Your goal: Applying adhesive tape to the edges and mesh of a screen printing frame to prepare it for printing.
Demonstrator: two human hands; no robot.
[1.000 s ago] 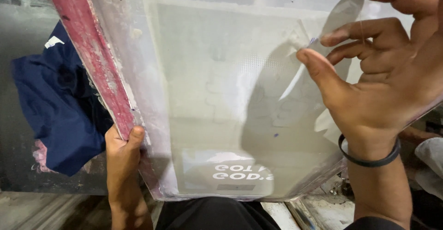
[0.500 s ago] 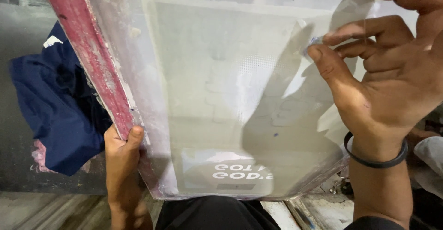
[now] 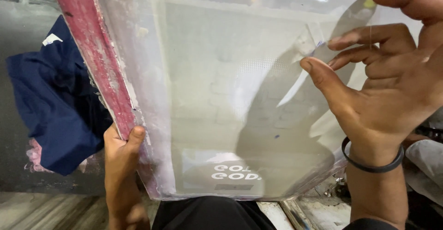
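Two hands are engaged on one screen-printing frame [image 3: 240, 96], which is held upright and tilted close before the camera, its translucent mesh filling most of the view. The left hand [image 3: 121, 154] is clenched around the red-stained wooden bar [image 3: 94, 59] of the frame near its lower left corner, thumb in front and fingers hidden behind, so the frame's weight is carried from that side. The bar's long axis runs steeply from upper left down to lower right. The right hand [image 3: 392, 87] is raised at the opposite, right-hand side, where a strip of clear tape [image 3: 318, 45] at the upper right of the stencil area is pinched between thumb and fingertips; the grip there is closed on the tape, not on the frame itself. The tape thus lies up and to the right of the left hand, well apart from it, and only the right hand is near it. A dark blue garment [image 3: 50, 105] is seen behind the frame at the left, on a grey surface [image 3: 18, 31].
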